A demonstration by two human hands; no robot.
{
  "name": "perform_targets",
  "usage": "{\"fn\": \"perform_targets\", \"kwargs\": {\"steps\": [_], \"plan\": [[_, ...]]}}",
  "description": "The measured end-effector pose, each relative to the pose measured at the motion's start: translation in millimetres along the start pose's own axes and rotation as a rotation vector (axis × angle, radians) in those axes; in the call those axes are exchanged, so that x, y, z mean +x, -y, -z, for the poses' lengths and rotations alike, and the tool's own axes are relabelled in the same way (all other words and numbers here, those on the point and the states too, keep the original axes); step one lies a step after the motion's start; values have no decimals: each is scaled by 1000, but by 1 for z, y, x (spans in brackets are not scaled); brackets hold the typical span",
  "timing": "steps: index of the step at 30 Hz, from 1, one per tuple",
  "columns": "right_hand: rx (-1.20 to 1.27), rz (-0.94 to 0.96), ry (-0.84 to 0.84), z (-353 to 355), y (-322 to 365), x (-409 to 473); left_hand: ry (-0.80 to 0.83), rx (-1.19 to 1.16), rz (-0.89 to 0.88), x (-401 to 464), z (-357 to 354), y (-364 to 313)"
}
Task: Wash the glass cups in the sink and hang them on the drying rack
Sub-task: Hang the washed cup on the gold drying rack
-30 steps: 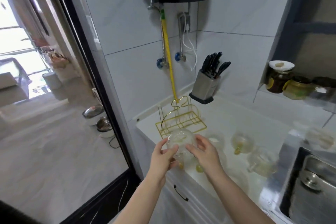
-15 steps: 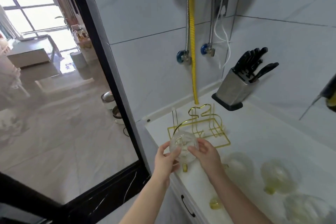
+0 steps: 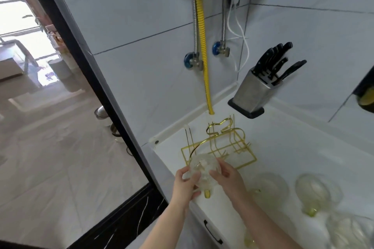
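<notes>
A clear glass cup (image 3: pixel 203 170) with a yellow handle is turned upside down at the near left corner of the gold wire drying rack (image 3: pixel 240 151). My left hand (image 3: pixel 185 185) grips its left side and my right hand (image 3: pixel 227 179) grips its right side. The cup sits over one of the rack's front prongs; I cannot tell whether it rests on it. More glass cups lie upside down on the white counter (image 3: pixel 287 147), one (image 3: pixel 268 187) just right of my right hand and another (image 3: pixel 315 192) farther right.
A steel knife block (image 3: pixel 256 91) with black handles stands at the back of the counter. A yellow hose (image 3: pixel 204 46) and metal pipes run down the tiled wall. A black-framed glass door (image 3: pixel 87 95) lies left. A drawer handle (image 3: pixel 212 232) shows below the counter edge.
The view has swung left and down, so the sink has left the frame. Both hands have carried the cup up to the rack's front corner.
</notes>
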State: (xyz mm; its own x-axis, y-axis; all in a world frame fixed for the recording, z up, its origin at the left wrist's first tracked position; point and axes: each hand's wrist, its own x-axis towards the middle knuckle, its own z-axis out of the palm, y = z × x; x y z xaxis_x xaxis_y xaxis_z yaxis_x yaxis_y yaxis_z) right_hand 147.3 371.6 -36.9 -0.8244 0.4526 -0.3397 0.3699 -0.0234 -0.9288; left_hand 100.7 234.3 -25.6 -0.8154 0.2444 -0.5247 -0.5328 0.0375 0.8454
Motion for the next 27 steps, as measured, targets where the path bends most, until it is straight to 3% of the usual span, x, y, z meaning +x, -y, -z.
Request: {"fn": "perform_targets", "kwargs": {"steps": [12,19,27], "plan": [[25,-5,-131,-17,-12,-11,117,146,23,20,26,5],[15,-17,-245,-17,-15,-21,167,190,160,23,24,20],[45,21,-551,23,-20,-56,348,351,261,14,-5,50]]}}
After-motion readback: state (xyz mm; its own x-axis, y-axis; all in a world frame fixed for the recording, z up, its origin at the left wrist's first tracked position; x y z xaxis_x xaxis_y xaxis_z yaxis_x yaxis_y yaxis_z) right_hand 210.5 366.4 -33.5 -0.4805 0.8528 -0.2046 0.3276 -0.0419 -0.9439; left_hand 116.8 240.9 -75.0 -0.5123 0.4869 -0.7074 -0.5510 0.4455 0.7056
